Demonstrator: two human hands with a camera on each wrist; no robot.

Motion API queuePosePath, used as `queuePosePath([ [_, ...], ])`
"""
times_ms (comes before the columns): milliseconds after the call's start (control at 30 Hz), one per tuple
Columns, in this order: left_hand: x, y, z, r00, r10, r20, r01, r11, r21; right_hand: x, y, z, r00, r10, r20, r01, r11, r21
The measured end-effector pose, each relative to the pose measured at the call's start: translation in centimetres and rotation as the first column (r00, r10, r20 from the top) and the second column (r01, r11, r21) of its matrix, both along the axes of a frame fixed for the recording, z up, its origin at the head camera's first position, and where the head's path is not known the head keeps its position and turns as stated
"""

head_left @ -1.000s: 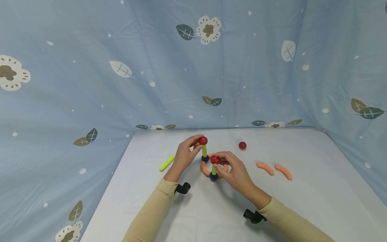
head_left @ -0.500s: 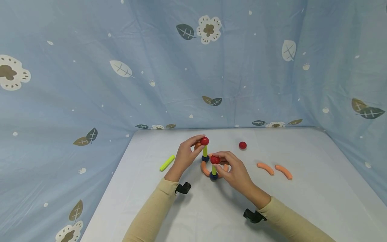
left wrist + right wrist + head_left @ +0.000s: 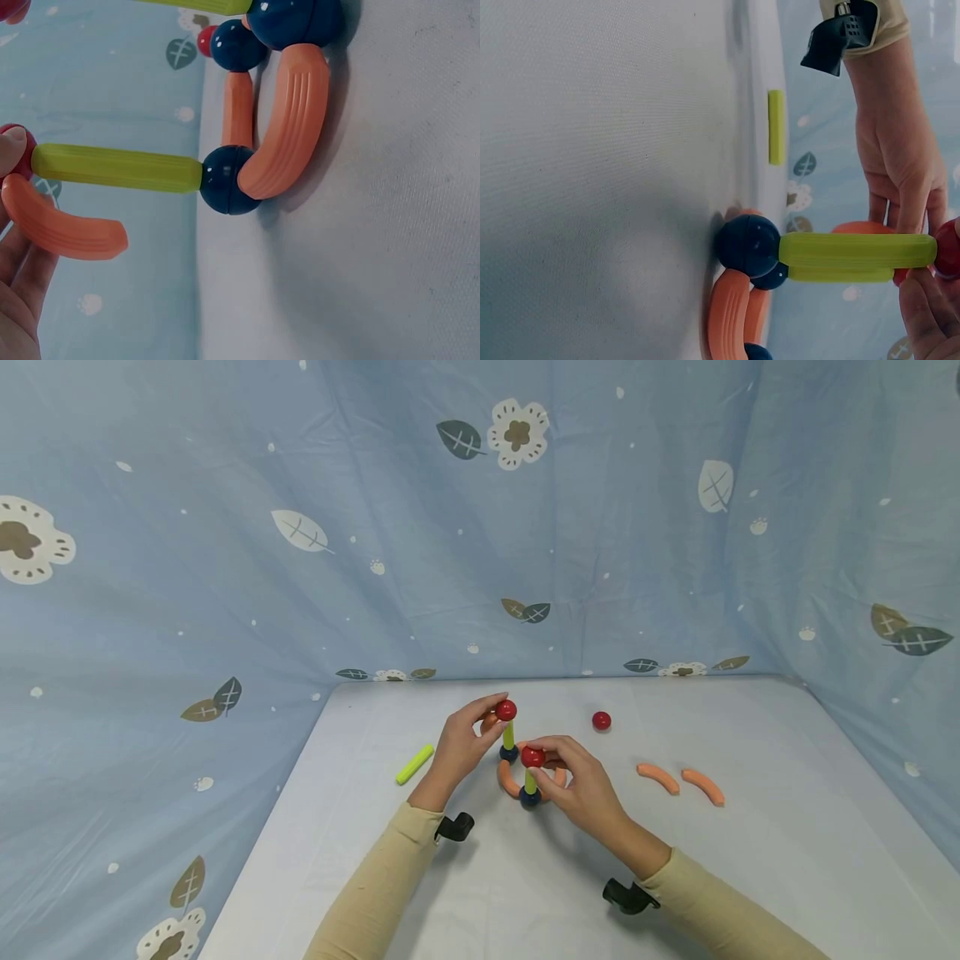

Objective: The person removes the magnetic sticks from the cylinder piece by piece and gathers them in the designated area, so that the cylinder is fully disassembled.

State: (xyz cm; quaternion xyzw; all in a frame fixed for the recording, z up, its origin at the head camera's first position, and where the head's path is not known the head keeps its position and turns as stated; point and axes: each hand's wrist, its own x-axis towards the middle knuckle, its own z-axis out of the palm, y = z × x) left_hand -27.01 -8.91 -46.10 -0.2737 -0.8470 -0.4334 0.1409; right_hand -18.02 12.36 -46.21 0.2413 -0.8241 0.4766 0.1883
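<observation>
Thumb and fingers of my left hand point(image 3: 460, 745) pinch a red ball point(image 3: 507, 710) on top of an upright yellow-green rod point(image 3: 116, 167). An orange curved stick point(image 3: 67, 229) touches that ball and lies along the fingers, its other end free. The rod's foot meets a dark blue ball point(image 3: 229, 180). Closer to the person, my right hand point(image 3: 588, 787) pinches another red ball point(image 3: 533, 757) above a second yellow-green rod point(image 3: 859, 250), which stands on a dark blue ball point(image 3: 748, 245). Orange curved sticks point(image 3: 507, 779) join the blue balls in a ring on the table.
Left of the ring lies a loose yellow-green rod point(image 3: 415, 764). A single red ball point(image 3: 602, 721) rests behind and to the right. Two orange curved sticks point(image 3: 658, 778) lie on the white table point(image 3: 765, 860) at right. Behind hangs a blue patterned cloth point(image 3: 420, 568).
My left hand and its red ball have shifted very slightly to the right since one second ago, bringing that rod more upright. The right hand has stayed on its ball.
</observation>
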Motion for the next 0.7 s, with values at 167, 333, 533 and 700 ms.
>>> queuePosePath([
  [167,0.0,0.0,0.0,1.000,0.001,-0.008,-0.001,1.000,0.005,0.0,0.0,-0.1,1.000,0.000,-0.006,0.000,1.000,0.004],
  [333,0.0,-0.1,-0.1,0.999,0.012,-0.035,-0.012,1.000,-0.008,0.0,0.0,-0.1,1.000,0.001,-0.004,-0.001,1.000,0.004],
  [533,0.6,-0.4,-0.2,0.996,0.062,-0.066,-0.062,0.998,-0.001,0.0,0.0,-0.1,1.000,0.001,-0.009,-0.001,1.000,0.006],
  [700,1.5,-1.1,0.0,0.991,0.103,-0.087,-0.102,0.995,0.019,0.0,0.0,-0.1,1.000,0.000,-0.006,0.000,1.000,0.005],
])
